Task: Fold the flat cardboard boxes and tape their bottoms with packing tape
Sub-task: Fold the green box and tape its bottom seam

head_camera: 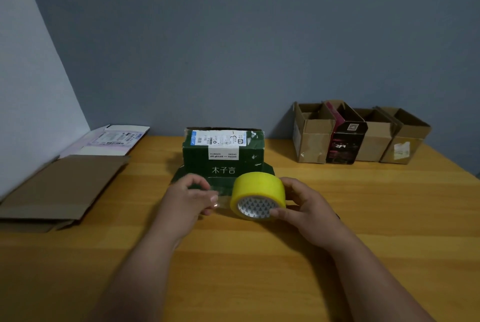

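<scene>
Holding a wide roll of yellow packing tape (258, 195) just above a wooden surface (259, 256), a person is working with both bare hands at the centre of the view. The right hand (304, 208) is gripping the roll from its right side, fingers curling over the top and the thumb pressing against the patterned white cardboard core facing the camera. The left hand (188, 200) is sitting just left of the roll, its fingers curling in and pinching the loose end of a clear strip of tape (220, 198) that is stretching between the hand and the roll.

Directly behind the hands, a dark green cardboard box (223, 154) with white printed characters and a white shipping label is standing on the surface, with its near flaps lying open toward the person; the tape roll is overlapping these flaps in the view.

Lying at the far left of the surface is a stack of flat brown cardboard boxes (59, 191), and behind it a flat white and pale purple box (109, 141) is resting near the wall. Standing at the far right, well apart from the hands, is a row of assembled boxes with open tops: three brown cardboard boxes (314, 137) and one black and red box (345, 139) set among them, touching side by side against the blue-grey wall (233, 35).
</scene>
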